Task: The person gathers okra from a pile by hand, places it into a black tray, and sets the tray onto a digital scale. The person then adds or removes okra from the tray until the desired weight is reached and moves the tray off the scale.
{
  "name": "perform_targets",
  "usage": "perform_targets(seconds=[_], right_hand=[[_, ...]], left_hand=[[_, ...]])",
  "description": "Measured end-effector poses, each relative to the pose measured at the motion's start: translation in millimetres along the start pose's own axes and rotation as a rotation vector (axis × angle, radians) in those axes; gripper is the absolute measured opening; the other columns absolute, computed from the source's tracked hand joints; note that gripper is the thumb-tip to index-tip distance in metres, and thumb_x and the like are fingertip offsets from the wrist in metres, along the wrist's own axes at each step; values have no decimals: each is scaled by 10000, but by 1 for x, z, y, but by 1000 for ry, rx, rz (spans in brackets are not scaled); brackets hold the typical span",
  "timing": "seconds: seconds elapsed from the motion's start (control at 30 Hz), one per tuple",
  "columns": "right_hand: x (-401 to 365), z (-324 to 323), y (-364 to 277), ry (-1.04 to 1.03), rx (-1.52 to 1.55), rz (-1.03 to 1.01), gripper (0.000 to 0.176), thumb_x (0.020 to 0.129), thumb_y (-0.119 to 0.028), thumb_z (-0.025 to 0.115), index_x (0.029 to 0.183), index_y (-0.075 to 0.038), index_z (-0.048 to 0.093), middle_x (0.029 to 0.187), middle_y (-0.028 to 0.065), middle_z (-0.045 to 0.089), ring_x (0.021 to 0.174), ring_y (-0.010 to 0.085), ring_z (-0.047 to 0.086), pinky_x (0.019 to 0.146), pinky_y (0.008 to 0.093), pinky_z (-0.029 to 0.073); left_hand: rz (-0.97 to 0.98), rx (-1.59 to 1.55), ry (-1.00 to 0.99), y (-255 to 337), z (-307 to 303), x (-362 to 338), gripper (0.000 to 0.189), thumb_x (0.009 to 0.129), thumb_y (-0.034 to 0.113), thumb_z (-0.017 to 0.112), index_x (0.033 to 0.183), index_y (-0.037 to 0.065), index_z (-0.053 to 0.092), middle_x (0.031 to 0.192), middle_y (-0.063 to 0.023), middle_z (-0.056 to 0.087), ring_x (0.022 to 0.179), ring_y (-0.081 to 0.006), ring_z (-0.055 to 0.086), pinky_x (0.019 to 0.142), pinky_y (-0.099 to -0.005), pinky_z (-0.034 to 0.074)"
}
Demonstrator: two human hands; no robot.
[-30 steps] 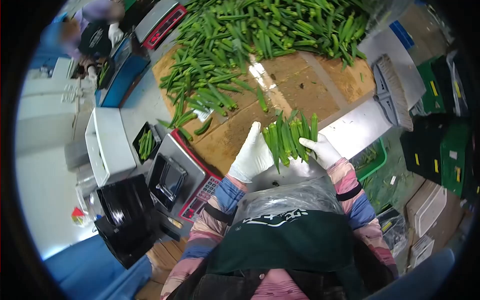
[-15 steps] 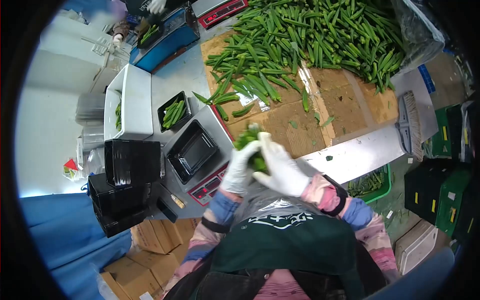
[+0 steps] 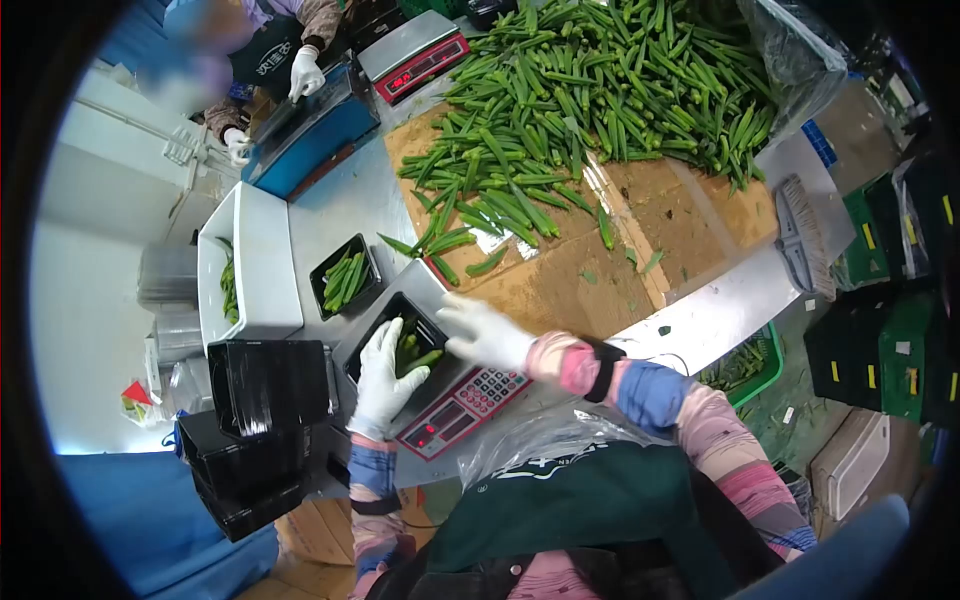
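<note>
My left hand (image 3: 383, 385), in a white glove, rests at the left side of a black tray (image 3: 399, 304), thumb and fingers apart. Some okra (image 3: 414, 354) lies in that tray, partly hidden by the hand. Under the tray is a digital scale (image 3: 474, 402) with a red front panel and lit display. To the right of the tray my right hand (image 3: 488, 335), also gloved, is stretched out with nothing in it. A second black tray holding okra pods (image 3: 346, 280) stands just beyond the scale. The big okra pile (image 3: 620, 90) covers the far part of the cardboard (image 3: 570, 290).
At left are a white bin (image 3: 262, 265) with okra inside and stacked black trays (image 3: 272, 385). A co-worker's gloved hand (image 3: 306, 73) is by a blue machine (image 3: 315, 135), near another scale (image 3: 415, 55). A brush (image 3: 800, 240) lies at the right edge.
Both hands have moved left from in front of my apron to the scale. The okra they held together now lies in the tray there, and the hands are apart.
</note>
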State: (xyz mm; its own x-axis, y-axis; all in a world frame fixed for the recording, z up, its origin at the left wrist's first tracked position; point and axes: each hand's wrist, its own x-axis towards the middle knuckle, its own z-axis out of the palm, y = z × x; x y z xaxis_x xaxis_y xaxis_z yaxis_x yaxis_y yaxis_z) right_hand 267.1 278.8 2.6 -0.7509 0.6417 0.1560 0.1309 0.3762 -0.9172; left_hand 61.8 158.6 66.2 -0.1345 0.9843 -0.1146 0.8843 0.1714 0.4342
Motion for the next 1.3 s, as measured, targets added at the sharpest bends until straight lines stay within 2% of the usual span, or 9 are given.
perform_targets(seconds=[0.13,0.3,0.57,0.7,0.73,0.83,1.0,1.23,1.3], right_hand=[[-6,-76,86,333,-154,162,345,861,-219,662,1163,-54,691,1337,217,596,1252,371,552,1089,436,423],[21,-170,179,659,-293,376,464,834,-220,722,1231,9,648,1230,223,649,1153,367,608,1027,403,470],[114,-226,214,668,-466,776,699,786,-408,790,1334,-27,583,1344,194,572,1200,354,584,1014,425,480],[123,-241,239,664,-366,880,627,776,-409,801,1281,-84,618,1136,148,705,1063,339,664,950,428,521],[121,-238,253,781,-422,759,475,780,-319,809,1175,-89,678,960,108,744,888,280,709,850,379,550],[95,-260,265,740,4,552,305,784,-194,788,1038,-42,717,886,87,738,782,178,688,750,312,535],[-20,-302,211,710,310,520,144,818,-121,742,905,-22,684,784,-44,605,723,73,526,651,252,439],[-357,-360,181,498,244,1005,313,796,-206,758,1061,-44,717,896,23,688,786,120,593,741,301,498],[-406,-374,140,-61,-274,1264,445,732,-314,798,1072,-35,730,962,115,728,876,197,668,807,354,519]], left_hand=[[-81,-50,188,5,15,-4,802,778,196,805,1475,34,440,1417,-189,509,1297,-352,466,1134,-428,343],[-113,29,438,22,20,-5,702,816,148,769,1441,24,475,1383,-174,536,1290,-339,472,1123,-426,351],[-211,27,530,34,18,-1,541,832,41,739,1346,15,571,1368,-157,565,1312,-328,473,1132,-420,351],[-243,7,508,45,19,8,484,823,28,740,1290,12,613,1332,-144,598,1303,-319,487,1123,-414,366],[-237,-6,506,48,18,12,478,821,23,739,1283,13,617,1325,-144,603,1299,-318,492,1120,-413,371],[-205,-71,515,62,19,27,456,816,9,737,1259,15,629,1308,-139,613,1284,-316,509,1108,-410,385],[-75,-90,514,91,20,56,418,812,-6,729,1220,23,639,1297,-128,619,1274,-324,526,1099,-415,395],[9,-108,428,126,36,78,413,819,13,726,1224,45,648,1294,-126,618,1275,-325,522,1103,-423,391],[50,-142,415,139,42,87,407,828,27,728,1227,45,648,1288,-125,620,1272,-318,524,1099,-419,394]])
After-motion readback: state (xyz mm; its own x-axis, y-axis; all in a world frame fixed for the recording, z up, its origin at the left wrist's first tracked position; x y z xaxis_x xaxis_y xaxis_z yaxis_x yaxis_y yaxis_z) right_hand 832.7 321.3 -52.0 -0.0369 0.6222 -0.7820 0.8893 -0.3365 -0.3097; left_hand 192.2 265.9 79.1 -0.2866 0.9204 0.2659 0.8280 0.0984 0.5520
